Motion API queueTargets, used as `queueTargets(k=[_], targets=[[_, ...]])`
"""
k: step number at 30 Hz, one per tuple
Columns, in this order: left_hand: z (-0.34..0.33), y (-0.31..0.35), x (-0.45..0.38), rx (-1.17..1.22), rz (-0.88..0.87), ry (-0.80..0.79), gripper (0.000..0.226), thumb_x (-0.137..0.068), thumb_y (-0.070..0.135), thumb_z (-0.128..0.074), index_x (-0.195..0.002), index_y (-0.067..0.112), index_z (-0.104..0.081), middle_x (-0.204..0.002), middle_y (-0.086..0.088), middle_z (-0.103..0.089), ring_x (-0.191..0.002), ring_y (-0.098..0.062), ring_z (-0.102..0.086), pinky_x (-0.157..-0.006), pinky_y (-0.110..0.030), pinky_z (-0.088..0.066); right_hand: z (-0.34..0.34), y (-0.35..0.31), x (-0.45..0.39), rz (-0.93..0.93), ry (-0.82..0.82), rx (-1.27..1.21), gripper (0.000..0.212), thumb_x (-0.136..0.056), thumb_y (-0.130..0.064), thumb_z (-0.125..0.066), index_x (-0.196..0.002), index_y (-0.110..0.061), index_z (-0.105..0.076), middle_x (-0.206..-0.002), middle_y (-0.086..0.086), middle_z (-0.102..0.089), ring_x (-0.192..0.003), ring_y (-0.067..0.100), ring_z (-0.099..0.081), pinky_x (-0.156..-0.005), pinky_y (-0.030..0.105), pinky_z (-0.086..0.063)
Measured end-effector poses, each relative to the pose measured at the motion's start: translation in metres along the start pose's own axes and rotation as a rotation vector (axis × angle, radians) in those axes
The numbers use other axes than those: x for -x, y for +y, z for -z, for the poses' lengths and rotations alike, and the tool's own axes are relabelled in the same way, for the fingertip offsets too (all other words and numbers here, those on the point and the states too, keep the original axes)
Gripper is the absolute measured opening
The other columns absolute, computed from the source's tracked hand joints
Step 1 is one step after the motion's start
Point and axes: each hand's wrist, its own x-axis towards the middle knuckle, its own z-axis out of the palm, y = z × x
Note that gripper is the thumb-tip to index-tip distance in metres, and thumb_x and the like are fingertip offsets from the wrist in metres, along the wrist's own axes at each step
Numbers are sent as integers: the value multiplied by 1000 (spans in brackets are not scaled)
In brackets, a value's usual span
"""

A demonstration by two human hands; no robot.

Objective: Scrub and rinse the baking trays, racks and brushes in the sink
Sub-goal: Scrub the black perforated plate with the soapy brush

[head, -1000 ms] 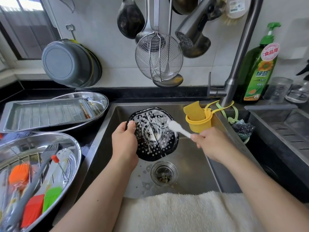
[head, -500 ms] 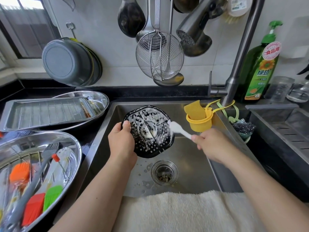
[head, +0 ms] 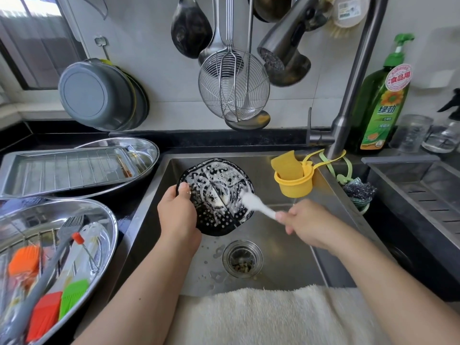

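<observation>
A round black perforated rack [head: 219, 192], covered in white suds, stands tilted in the steel sink [head: 293, 247]. My left hand [head: 178, 215] grips its left rim, thumb on the soapy face. My right hand [head: 308, 224] holds the handle of a white scrubbing brush [head: 254, 205], whose head lies against the rack's right side. On the left counter, an oval steel dish [head: 109, 220] holds a wire rack and orange, red and green silicone brushes [head: 47, 312]. Behind it a rectangular baking tray [head: 67, 170] rests on another oval dish.
The faucet head [head: 278, 43] hangs over the sink with no water running. A yellow sponge holder [head: 293, 180] hangs at the sink's right wall, a green detergent bottle [head: 383, 100] behind it. A towel [head: 268, 317] covers the front edge; the drain [head: 242, 258] holds food scraps.
The brush head has slid down and inward across the rack's right side. My left hand has shifted the rack slightly left and up, turning it a little.
</observation>
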Motion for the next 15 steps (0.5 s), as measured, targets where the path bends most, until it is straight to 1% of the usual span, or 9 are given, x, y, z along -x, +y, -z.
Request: queueTargets(k=[2,3,5,6,9,10,12,13,15], targets=[[0,0,0,5,1,-8,28,-111,25,-48,-97,15,-70,-104,-7,-76,-102,-26,-74,-91,-45,-61,-5,-3,4,10,-95,40,46,-101,-49,-54,-72,-18,-70,-67,0,-58,-62,17,-54,-58,28,-37],[-1,0,0,12,3,-10,28,-111,25,-48,-98,15,-70,-104,-7,-77,-101,-26,-74,-89,-45,-61,-5,-3,4,9,-71,29,45,-101,-49,-54,-72,-18,-70,-65,-1,-57,-61,17,-52,-56,28,-36],[-3,-1,0,22,9,-20,27,-111,24,-47,-101,15,-71,-104,-6,-77,-99,-24,-75,-85,-42,-62,-2,-1,-1,5,66,-28,46,-102,-48,-53,-72,-18,-69,-63,-1,-55,-60,19,-51,-55,29,-34],[-3,-2,0,19,8,-28,28,-111,24,-47,-101,15,-71,-104,-7,-78,-99,-24,-75,-86,-43,-62,-1,-1,-1,9,79,-29,46,-102,-49,-53,-71,-18,-69,-63,-1,-55,-60,19,-52,-54,29,-34],[-2,-3,-1,12,0,-27,28,-111,25,-48,-100,15,-71,-103,-7,-78,-100,-25,-75,-90,-47,-61,-7,-4,2,27,-63,33,46,-101,-50,-54,-71,-19,-70,-64,-1,-57,-61,17,-53,-56,28,-35],[-2,-3,-2,20,0,-27,28,-111,25,-47,-100,15,-71,-104,-7,-78,-100,-24,-75,-89,-46,-61,-6,-5,3,18,-46,29,46,-101,-49,-53,-72,-19,-70,-64,-1,-56,-61,18,-53,-56,29,-36],[-3,-4,-2,28,-3,-38,27,-111,24,-47,-102,15,-71,-105,-7,-78,-100,-24,-75,-87,-43,-61,-1,-4,-1,2,102,-24,46,-103,-49,-51,-75,-17,-69,-65,1,-56,-64,23,-55,-58,30,-38],[-3,-5,-2,19,-6,-51,28,-112,24,-46,-101,14,-70,-105,-7,-78,-100,-24,-75,-86,-43,-61,0,-3,-2,4,134,-31,46,-103,-49,-51,-76,-16,-69,-66,2,-57,-66,25,-56,-59,31,-39],[-3,-7,-2,5,-18,-69,28,-112,24,-46,-99,15,-70,-104,-8,-78,-100,-25,-75,-86,-43,-61,-4,-5,0,16,22,5,46,-102,-49,-52,-76,-16,-70,-66,1,-58,-64,21,-55,-59,30,-38]])
